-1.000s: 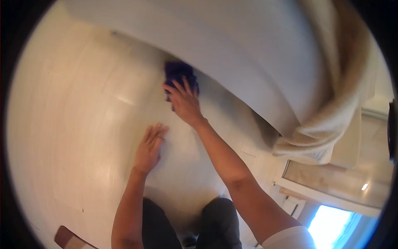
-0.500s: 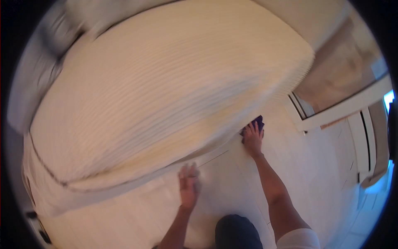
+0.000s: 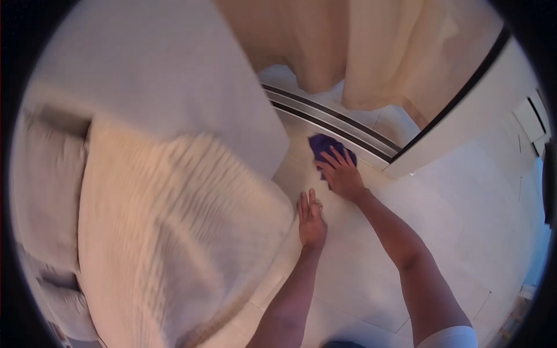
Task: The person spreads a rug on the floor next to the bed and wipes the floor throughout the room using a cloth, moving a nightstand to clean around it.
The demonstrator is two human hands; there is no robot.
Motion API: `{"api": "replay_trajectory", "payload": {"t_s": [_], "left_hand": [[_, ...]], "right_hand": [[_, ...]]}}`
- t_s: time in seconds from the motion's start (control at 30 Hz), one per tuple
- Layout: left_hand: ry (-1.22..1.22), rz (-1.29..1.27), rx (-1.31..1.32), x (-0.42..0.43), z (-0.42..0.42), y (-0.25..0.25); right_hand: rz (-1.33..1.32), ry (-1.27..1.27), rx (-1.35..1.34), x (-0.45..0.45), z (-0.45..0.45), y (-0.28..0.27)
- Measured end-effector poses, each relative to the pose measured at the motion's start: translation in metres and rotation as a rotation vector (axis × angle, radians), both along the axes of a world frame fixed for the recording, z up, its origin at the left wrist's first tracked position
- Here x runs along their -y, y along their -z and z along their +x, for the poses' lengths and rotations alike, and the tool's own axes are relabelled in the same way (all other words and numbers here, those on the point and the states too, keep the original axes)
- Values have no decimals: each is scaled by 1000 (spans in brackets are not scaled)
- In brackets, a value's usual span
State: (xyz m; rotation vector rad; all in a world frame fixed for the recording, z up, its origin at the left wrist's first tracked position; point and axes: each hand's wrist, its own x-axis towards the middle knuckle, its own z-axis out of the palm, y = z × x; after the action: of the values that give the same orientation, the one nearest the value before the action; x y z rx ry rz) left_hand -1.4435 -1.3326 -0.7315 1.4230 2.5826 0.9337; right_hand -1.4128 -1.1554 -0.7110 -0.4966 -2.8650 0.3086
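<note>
A crumpled purple cloth (image 3: 326, 146) lies on the pale floor (image 3: 371, 255), close to the dark sliding-door track. My right hand (image 3: 343, 174) presses on it, fingers spread over its lower right part. Nearer to me and a little to the left, my left hand (image 3: 312, 223) is beside the bed's edge, holding nothing, with its fingers stretched out and some apart. Whether its palm touches the floor cannot be made out.
A bed with a cream ribbed blanket (image 3: 191, 232) and grey pillows (image 3: 52, 191) fills the left side. Beyond the cloth are a door track (image 3: 331, 130), a mirror or glass panel showing beige curtains (image 3: 313, 40), and a white frame (image 3: 458, 110).
The view has swung towards the door track. My right hand and the purple cloth have moved along the floor from the bed's side to near the track. My left hand has followed.
</note>
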Motion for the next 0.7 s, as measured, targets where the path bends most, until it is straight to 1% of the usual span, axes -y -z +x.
{"api": "replay_trajectory", "payload": {"t_s": [0.03, 0.07, 0.1, 0.17, 0.23, 0.27, 0.33, 0.4, 0.43, 0.47, 0.5, 0.53, 0.57, 0.63, 0.7], "left_hand": [[-27, -14, -21, -1, 3, 3], [-5, -34, -23, 2, 2, 6], [-28, -73, -16, -5, 1, 9], [-31, -130, -17, -3, -3, 7], [24, -65, 12, 5, -2, -2], [0, -161, 40, 13, -5, 16], [7, -185, 64, 19, -8, 14], [32, -163, 58, 22, -10, 5], [37, -156, 57, 21, -11, 1], [44, -147, 58, 20, -10, 3], [50, -134, 60, 21, -13, 3], [56, -122, 58, 21, -13, 3], [64, -96, 58, 19, -15, 3], [51, -39, 61, 15, -15, 2], [-7, 26, 78, 10, -11, -3]], "right_hand": [[-18, 13, 0, -4, -16, 5], [-26, -32, -22, -4, -38, 11], [-24, -85, -54, -12, -63, 12], [-76, -90, -99, -10, -122, 27], [-85, -114, -162, -3, -189, 35], [-98, -94, -177, 0, -227, 34], [-114, -67, -193, 3, -281, 24], [-116, -175, -160, 12, -299, 18], [-131, -176, -156, 12, -300, 18], [-97, -214, -150, 9, -295, 26], [-60, -245, -128, 8, -283, 22], [-146, -239, -129, 6, -264, 21], [-141, -251, -107, 5, -241, 22], [-9, -132, -102, 6, -188, 26], [-100, -61, -78, 8, -109, 23]]}}
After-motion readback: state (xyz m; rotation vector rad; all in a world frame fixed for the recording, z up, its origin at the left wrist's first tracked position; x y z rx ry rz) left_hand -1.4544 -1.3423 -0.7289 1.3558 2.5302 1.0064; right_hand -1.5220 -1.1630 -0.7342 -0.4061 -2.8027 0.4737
